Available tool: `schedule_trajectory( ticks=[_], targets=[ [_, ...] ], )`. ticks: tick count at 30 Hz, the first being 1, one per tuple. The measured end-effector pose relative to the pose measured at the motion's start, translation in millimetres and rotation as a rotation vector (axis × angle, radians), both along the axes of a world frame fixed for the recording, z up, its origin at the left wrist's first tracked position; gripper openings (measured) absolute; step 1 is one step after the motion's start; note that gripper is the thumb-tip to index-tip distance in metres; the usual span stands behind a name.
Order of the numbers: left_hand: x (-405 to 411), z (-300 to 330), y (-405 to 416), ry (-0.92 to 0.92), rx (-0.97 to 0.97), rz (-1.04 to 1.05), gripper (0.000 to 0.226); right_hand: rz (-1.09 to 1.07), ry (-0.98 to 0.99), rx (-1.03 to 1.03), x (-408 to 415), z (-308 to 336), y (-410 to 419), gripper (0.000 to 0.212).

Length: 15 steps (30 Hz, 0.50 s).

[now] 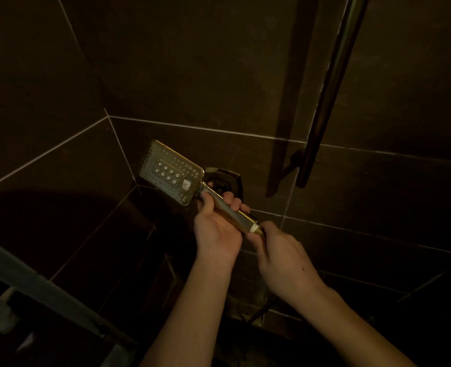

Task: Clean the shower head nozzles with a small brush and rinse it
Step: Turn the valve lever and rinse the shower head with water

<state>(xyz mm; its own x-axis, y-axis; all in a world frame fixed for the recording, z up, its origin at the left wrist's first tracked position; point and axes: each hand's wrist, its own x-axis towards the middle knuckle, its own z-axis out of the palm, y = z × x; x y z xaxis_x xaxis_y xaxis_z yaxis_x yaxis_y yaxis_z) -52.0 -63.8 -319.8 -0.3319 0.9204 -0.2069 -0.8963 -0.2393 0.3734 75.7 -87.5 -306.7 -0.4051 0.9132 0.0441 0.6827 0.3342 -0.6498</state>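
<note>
A dim shower corner lined with large dark wall tiles (192,62) and pale grout lines. A dark vertical shower rail (327,96) runs down the wall above and to the right of the shower head, ending at a bracket. Far below and to the left of the shower head, a grey bar, perhaps the edge of a glass screen frame (41,284), crosses the lower corner; the light is too poor to be sure. Directly behind the shower head's neck, a dark angular wall fitting (227,178) is fixed to the tile.

Two bare forearms reach up from the bottom edge. The left hand (217,229) is wrapped around the upper part of the shower head's handle, fingers curled over it and thumb beside the neck. The right hand (285,258) sits just below the handle's lower end, fingertips pinching the brass hose connector (258,231) beside a white ring.

The handheld shower head (170,172) is gold-coloured and rectangular, held in mid-air in front of the wall corner, tilted with its nozzle face turned towards the viewer. Rows of small nozzles surround a central panel of eight larger ones (168,174)
</note>
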Motion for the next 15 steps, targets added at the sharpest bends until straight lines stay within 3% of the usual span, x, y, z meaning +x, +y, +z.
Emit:
schedule_trajectory(
  ticks=[6,11,15],
  targets=[
    [0,12,-2,0.027,-0.095,0.074,0.023,0.007,-0.041,0.024,-9,1,-13,0.016],
    [0,23,-6,0.155,-0.223,0.158,0.021,-0.01,-0.171,0.191,-13,1,-23,0.017],
    [2,33,-10,0.215,-0.203,0.172,0.012,0.008,-0.117,0.191,-11,6,-25,0.016]
  ],
)
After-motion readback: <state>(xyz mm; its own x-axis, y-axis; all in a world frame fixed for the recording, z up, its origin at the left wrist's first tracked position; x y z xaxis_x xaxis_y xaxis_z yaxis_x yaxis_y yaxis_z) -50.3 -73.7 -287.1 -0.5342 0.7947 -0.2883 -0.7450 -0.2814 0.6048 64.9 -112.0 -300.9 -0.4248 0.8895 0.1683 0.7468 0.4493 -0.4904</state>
